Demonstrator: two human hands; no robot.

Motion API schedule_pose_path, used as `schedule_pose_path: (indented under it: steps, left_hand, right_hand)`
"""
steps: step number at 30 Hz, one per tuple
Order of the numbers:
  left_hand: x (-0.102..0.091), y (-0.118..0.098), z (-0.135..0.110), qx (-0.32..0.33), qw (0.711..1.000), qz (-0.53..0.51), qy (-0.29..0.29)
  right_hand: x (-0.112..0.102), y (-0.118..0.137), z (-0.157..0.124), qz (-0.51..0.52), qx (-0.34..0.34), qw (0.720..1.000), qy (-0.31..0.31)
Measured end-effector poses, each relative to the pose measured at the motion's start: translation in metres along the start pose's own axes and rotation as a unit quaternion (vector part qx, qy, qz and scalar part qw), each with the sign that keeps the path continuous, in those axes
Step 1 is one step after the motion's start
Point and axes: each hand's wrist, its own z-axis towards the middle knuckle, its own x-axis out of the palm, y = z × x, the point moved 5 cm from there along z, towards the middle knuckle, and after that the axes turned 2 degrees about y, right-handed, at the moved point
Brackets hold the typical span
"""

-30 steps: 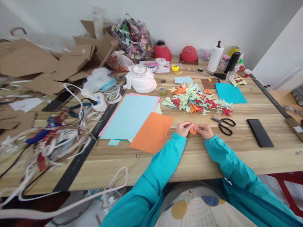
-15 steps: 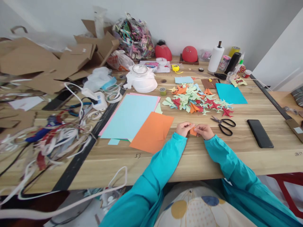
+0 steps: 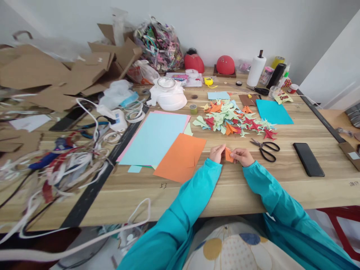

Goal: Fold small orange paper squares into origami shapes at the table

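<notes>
Between my two hands, just above the wooden table, is a small folded piece of orange paper (image 3: 228, 155). My left hand (image 3: 217, 153) grips its left side, fingers pressed together and pointing up. The fingertips of my right hand (image 3: 242, 156) pinch its right edge. Beyond the hands lies a pile of folded paper cranes (image 3: 226, 115) in green, orange, red and blue. Black-handled scissors (image 3: 267, 149) rest to the right of my right hand. Left of my left hand, a larger orange sheet (image 3: 180, 157) overlaps a stack of light blue and pink paper (image 3: 157, 135).
A black phone (image 3: 308, 159) lies at the right. Behind the pile are a teal sheet (image 3: 274, 111), a yellow tape measure (image 3: 208, 81) and red pincushions (image 3: 225, 64). Tangled cords (image 3: 84, 165) and cardboard (image 3: 36, 71) crowd the left side.
The left thumb has shifted off the front of the orange paper, and more of the folded piece shows, with a point standing up. Both hands stay in nearly the same place.
</notes>
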Motion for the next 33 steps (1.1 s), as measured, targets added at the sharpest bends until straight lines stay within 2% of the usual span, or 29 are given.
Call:
schedule_pose_path:
  steps: [3,8,11,18,25,33]
  left_hand:
    - [0.0017,-0.0009,-0.0002,0.002,1.0,0.002,0.001]
    - [0.0011,-0.0081,0.0,0.087,0.982,0.169,-0.009]
    - [0.002,-0.0083,-0.0001,0.111,0.968,0.226,0.006]
    - [0.0014,-0.0075,0.0007,0.112,0.972,0.201,0.036]
    - [0.0004,-0.0055,0.0001,0.069,0.989,0.126,0.026]
    - [0.0009,-0.0073,-0.0003,0.086,0.983,0.163,0.024]
  right_hand:
    - [-0.0004,-0.0006,0.0001,-0.002,0.0,1.0,-0.001]
    - [0.0,0.0012,-0.0004,-0.013,-0.009,1.0,0.002]
    - [0.0001,0.0025,-0.0007,-0.024,-0.012,1.0,0.002]
    - [-0.0004,0.0015,-0.0006,-0.019,-0.009,1.0,0.011]
    - [0.0007,-0.0009,-0.0015,-0.006,-0.012,1.0,0.012]
    - [0.0007,-0.0024,-0.0005,-0.011,-0.014,1.0,0.015]
